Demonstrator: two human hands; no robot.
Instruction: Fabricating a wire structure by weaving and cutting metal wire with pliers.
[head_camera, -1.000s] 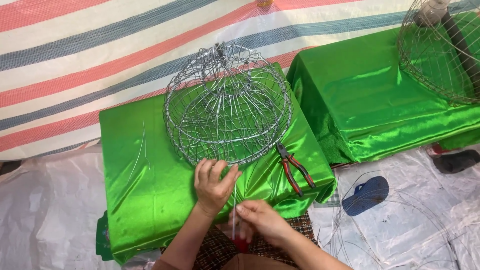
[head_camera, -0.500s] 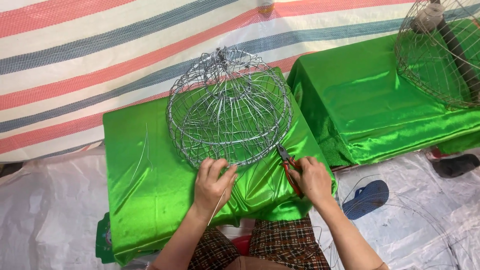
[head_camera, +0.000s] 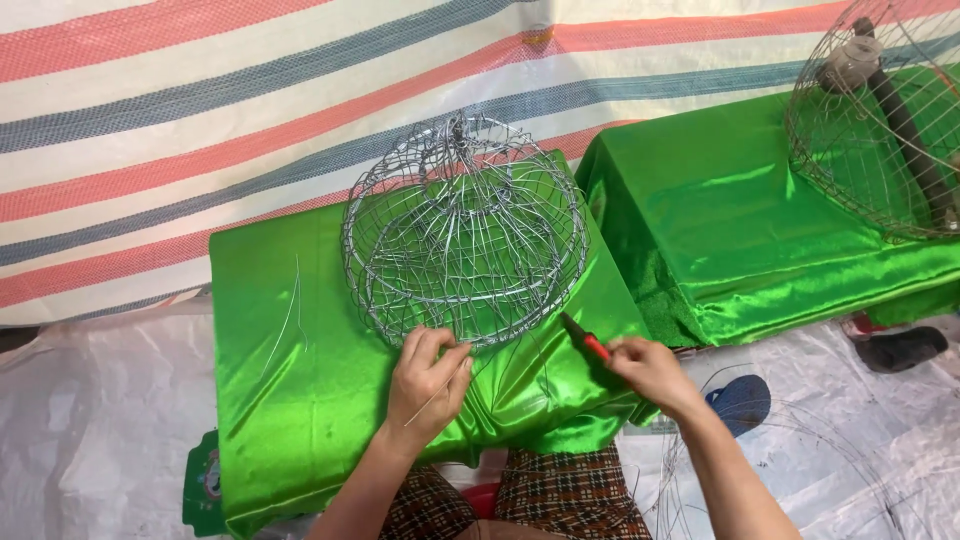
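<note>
Wire basket (head_camera: 465, 232), a domed cage of shiny silver wire, sat mouth-down on the near green satin-covered table (head_camera: 300, 380), its front rim at the table's near half. Nearest the camera lay a checked cloth (head_camera: 560, 495) over the person's lap, and at the lower left a green flat package (head_camera: 205, 480) with a round pale label leaned against the table's draped side. The left hand (head_camera: 428, 380) rested at the basket's front rim, fingers curled shut on a thin loose wire (head_camera: 440, 392) that ran down across the palm. The right hand (head_camera: 650, 370) was closed around the red-handled pliers (head_camera: 585, 340), whose dark tip pointed toward the basket rim without clearly touching it. Another thin wire strand (head_camera: 290, 310) lay on the satin to the left. Clear plastic sheeting (head_camera: 80, 430) covered the floor, with hoops of wire (head_camera: 790, 470) and a blue sandal (head_camera: 745, 400) at the right. Farther off stood a second green table (head_camera: 730, 220) carrying another wire basket (head_camera: 880, 120), and a striped red, blue and white tarp (head_camera: 200, 120) hung behind everything.
</note>
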